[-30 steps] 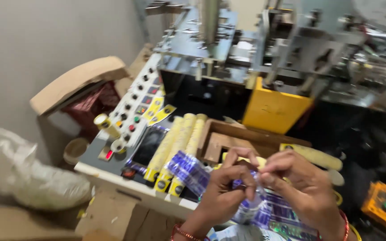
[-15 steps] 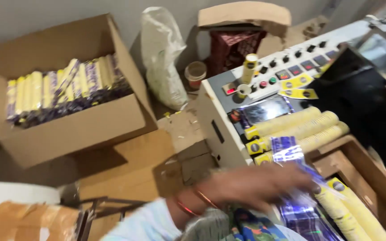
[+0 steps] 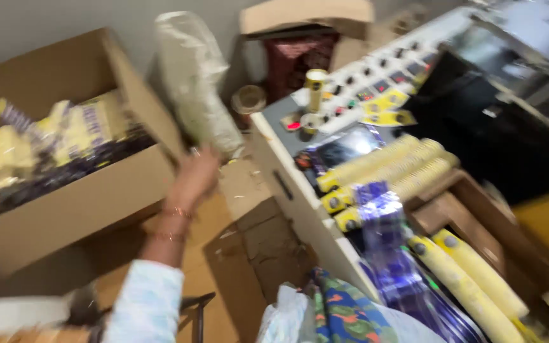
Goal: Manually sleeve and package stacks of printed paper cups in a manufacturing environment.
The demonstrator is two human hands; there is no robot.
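super blurry, can't tell if my left hand [image 3: 195, 174] grips anything; right one's out of view. cardboard box [image 3: 77, 203] beside it holds yellow and purple packets [image 3: 52, 143].

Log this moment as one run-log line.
left hand: raised beside cardboard box, grip unclear | box: yellow-purple packs | right hand: unseen | machine panel: yellow rolls alongside

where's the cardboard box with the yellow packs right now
In the head view the cardboard box sits at far left on the floor, open, just left of the raised left hand and the pale bag.
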